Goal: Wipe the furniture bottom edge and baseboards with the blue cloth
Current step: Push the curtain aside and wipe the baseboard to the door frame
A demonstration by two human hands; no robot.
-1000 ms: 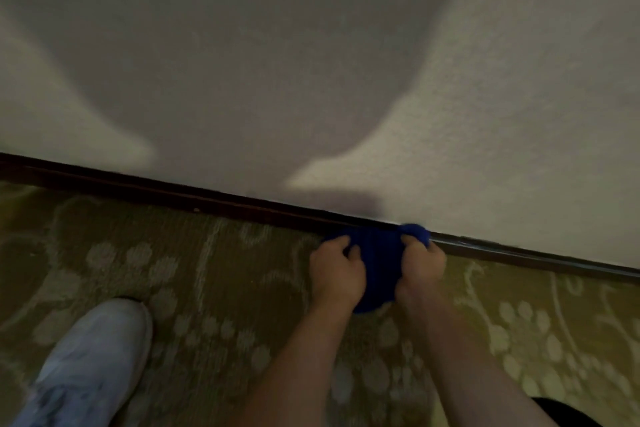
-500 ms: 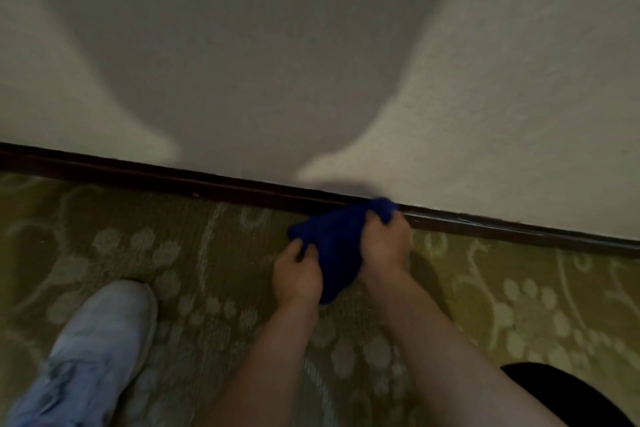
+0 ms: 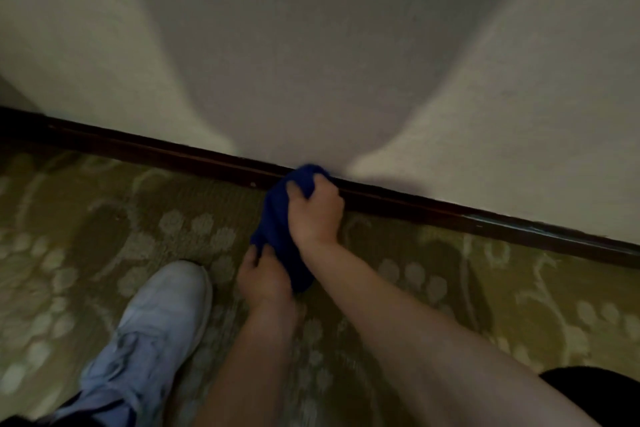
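Observation:
A dark wooden baseboard (image 3: 173,152) runs along the foot of a pale wall, slanting down to the right. The blue cloth (image 3: 277,218) is bunched and stretched between both hands. My right hand (image 3: 315,211) grips its upper end and holds it against the baseboard. My left hand (image 3: 265,279) pinches the lower end over the carpet, nearer to me. The middle of the cloth is partly hidden behind my right wrist.
A pale textured wall (image 3: 519,97) carries my shadow. Olive carpet (image 3: 86,218) with a light floral pattern covers the floor. My white shoe (image 3: 149,333) stands at the lower left, close to my left forearm. A dark knee edge (image 3: 595,392) shows at the lower right.
Both hands and the cloth have slid left along the baseboard. My left hand has pulled back toward me, so the cloth now stretches lengthwise from the baseboard to the carpet.

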